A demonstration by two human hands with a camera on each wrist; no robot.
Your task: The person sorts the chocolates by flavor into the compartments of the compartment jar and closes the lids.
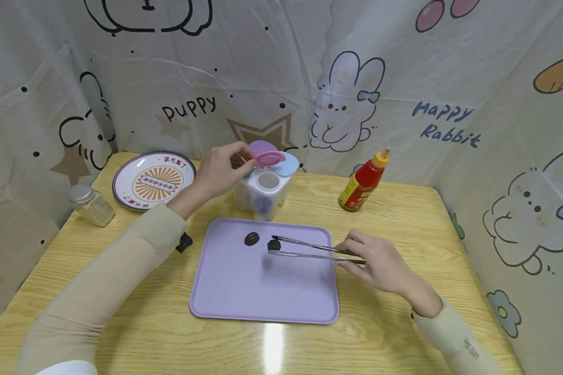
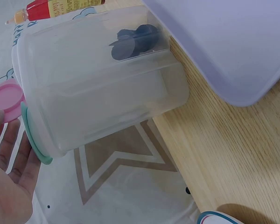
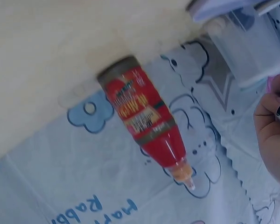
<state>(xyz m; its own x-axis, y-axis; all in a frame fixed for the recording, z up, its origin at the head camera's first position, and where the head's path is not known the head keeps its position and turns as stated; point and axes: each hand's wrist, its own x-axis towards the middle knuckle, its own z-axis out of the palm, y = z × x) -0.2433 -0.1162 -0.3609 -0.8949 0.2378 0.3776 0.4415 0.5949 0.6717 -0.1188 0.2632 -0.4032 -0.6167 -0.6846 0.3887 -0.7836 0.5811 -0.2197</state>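
Note:
My left hand (image 1: 218, 171) pinches the pink flip lid (image 1: 268, 158) of a clear plastic container (image 1: 262, 192) behind the tray, holding it open; the same pink lid (image 2: 5, 100) and container (image 2: 100, 79), with dark pieces inside, fill the left wrist view. My right hand (image 1: 372, 260) grips metal tongs (image 1: 309, 249) over the lilac tray (image 1: 244, 291). The tong tips clamp a small dark piece (image 1: 274, 244). Another dark round piece (image 1: 251, 238) lies on the tray just left of it.
A patterned plate (image 1: 153, 180) and a small glass jar (image 1: 91, 205) stand at the far left. A red sauce bottle (image 1: 363, 181) stands at the back right. A small black object (image 1: 184, 242) lies left of the tray. Cartoon cloth walls surround the wooden table (image 1: 403, 219).

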